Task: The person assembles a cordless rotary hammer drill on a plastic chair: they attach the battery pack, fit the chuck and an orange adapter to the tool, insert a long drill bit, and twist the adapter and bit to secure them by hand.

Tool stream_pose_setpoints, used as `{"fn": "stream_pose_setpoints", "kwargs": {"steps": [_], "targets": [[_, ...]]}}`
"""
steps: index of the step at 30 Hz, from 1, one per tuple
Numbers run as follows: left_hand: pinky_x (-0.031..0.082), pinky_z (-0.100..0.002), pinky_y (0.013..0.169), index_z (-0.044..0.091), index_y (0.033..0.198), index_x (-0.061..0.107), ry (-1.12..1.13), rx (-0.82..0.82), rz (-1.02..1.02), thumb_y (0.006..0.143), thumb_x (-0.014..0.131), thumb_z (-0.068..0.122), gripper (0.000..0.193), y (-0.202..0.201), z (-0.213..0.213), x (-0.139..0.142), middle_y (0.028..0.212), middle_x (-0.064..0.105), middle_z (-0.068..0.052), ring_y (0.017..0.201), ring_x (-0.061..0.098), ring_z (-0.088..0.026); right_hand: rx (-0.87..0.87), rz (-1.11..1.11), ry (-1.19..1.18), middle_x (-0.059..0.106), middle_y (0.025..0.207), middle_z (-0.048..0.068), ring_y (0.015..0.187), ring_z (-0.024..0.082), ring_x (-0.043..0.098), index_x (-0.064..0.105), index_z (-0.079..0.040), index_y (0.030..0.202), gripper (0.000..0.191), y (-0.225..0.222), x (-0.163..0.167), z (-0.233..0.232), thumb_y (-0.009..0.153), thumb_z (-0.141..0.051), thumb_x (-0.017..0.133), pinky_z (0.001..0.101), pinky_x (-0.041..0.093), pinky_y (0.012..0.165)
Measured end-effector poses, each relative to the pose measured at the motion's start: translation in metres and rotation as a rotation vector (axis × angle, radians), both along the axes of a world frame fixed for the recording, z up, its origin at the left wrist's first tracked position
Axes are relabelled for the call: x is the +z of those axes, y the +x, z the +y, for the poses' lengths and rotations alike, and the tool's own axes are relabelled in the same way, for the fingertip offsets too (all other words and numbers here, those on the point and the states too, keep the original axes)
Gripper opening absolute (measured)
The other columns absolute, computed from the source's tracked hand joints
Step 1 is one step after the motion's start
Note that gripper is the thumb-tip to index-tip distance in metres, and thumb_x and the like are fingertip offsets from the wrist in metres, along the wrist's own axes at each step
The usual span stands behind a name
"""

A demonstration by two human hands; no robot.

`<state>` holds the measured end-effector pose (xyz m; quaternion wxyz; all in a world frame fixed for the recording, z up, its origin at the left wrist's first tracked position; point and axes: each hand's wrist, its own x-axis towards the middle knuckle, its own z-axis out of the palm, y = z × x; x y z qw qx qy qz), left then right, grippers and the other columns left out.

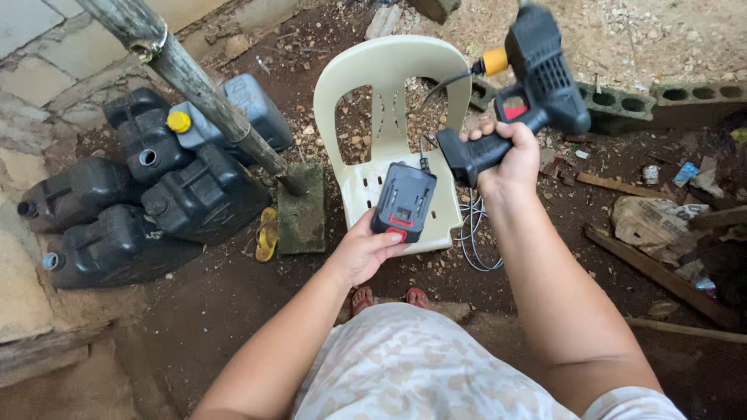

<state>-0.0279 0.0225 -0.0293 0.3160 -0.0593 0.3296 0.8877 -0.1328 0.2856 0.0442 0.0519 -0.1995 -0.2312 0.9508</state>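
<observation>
Two hands engaged: your right hand point(504, 159) wraps its grip around the black cordless drill point(523, 85) handle, raised over the cream plastic chair point(389, 85), while your left hand point(364, 253) clasps the battery pack point(403, 202) just below-left of the handle base.

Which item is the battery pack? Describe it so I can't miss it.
Find the cream plastic chair on the dirt. Over its seat, the left hand holds the battery pack: a black block with red trim, unlike the drill in the right hand.
</observation>
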Motion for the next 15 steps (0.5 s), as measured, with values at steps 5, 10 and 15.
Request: {"fn": "stream_pose_setpoints", "kwargs": {"steps": [5,10,15], "targets": [[0.054,-0.050,0.103,0.007,0.148,0.039,0.001,-0.026,0.087,0.086,0.066,-0.007,0.069,0.005,-0.012,0.016,0.132,0.062,-0.014,0.120,0.065,-0.031,-0.114,-0.071,-0.123,0.057,0.077,0.013,0.075,0.031,0.060,0.052,-0.001,0.088,0.016,0.003,-0.006,0.017,0.074,-0.006,0.059,0.0466,0.057,0.084],[0.054,-0.054,0.099,0.002,0.148,0.041,0.230,0.053,-0.047,0.099,0.065,0.024,0.059,0.006,-0.011,0.021,0.134,0.063,-0.020,0.119,0.065,-0.035,-0.156,-0.093,-0.267,0.060,0.078,0.016,0.076,0.030,0.062,0.054,0.004,0.090,0.018,0.011,-0.016,0.031,0.075,-0.006,0.058,0.0443,0.060,0.082],[0.053,-0.054,0.103,0.004,0.149,0.040,0.153,0.013,0.045,0.097,0.068,0.018,0.061,0.006,-0.007,0.026,0.135,0.061,-0.016,0.120,0.065,-0.031,-0.211,-0.134,-0.316,0.061,0.078,0.017,0.073,0.030,0.062,0.054,0.003,0.088,0.017,0.021,-0.019,0.033,0.076,-0.008,0.058,0.0451,0.061,0.080]]}}
